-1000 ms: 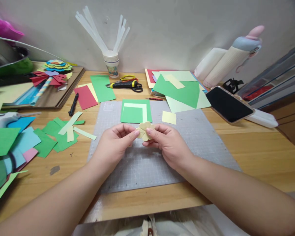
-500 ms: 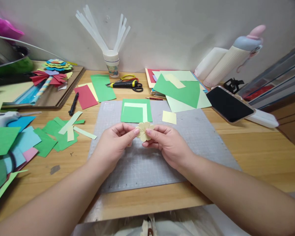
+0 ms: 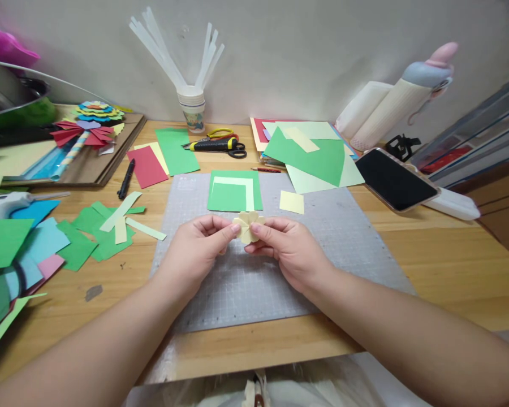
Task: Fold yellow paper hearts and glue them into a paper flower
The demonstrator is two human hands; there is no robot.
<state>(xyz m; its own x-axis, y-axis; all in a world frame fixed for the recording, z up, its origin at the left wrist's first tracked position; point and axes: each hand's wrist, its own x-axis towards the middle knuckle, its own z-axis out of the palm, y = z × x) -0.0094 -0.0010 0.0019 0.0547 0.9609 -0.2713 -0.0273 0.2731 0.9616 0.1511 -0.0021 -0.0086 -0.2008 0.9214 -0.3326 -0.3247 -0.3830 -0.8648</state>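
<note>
Pale-yellow paper flower with rounded petals [image 3: 245, 232], a single one, is held up between two bare hands, over the middle of one grey gridded cutting mat [image 3: 343, 254]. Its left edge is pinched by the thumb and forefinger of the left hand [image 3: 210, 240]; its right side is grasped by the right hand [image 3: 286, 240], with the thumb laid on top and the fingers curled underneath. Just beyond the flower, one square green paper sheet [image 3: 229, 199] is placed across the mat's far edge, and one L-shaped pale-green paper strip [image 3: 249, 192] is laid on it. To the right, one small pale-yellow paper square [image 3: 292, 202] is set apart. Room for moving is given by the gridded surface between the hands and the mat's near edge, which is stopped short of the near edge of the wooden table [image 3: 449, 260]. Left of the mat, three narrow pale paper strips [image 3: 121, 212] are scattered over green scraps [image 3: 77, 249]. Beyond the mat's right edge, one black-screened phone [image 3: 396, 180] is propped at a tilt.
</note>
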